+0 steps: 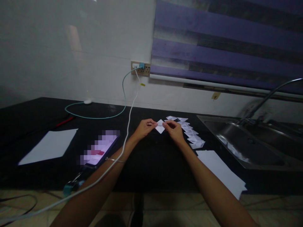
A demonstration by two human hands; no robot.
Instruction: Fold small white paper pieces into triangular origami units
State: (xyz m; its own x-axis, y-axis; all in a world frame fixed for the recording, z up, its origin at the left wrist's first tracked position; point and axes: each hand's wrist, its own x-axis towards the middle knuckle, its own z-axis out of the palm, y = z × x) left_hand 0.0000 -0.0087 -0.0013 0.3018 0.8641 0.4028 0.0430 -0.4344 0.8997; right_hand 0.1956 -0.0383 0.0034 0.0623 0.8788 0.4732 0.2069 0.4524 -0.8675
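Observation:
A small folded piece of white paper (160, 129), diamond-shaped with a crease across it, is held over the dark counter between my two hands. My left hand (145, 128) pinches its left corner between thumb and fingers. On the opposite corner, my right hand (174, 130) is closed in the same way. Just beyond and to the right of my right hand lie several folded white paper pieces (194, 139) in an overlapping row. Parts of that row are hidden behind my right hand.
Left of my forearm lie a lit phone (102, 148) and a white paper sheet (50, 145). More sheets (216, 167) lie by my right forearm, near a metal sink (236, 143) with a tap (258, 105). A white cable (129, 126) crosses my left forearm from the wall socket (146, 69).

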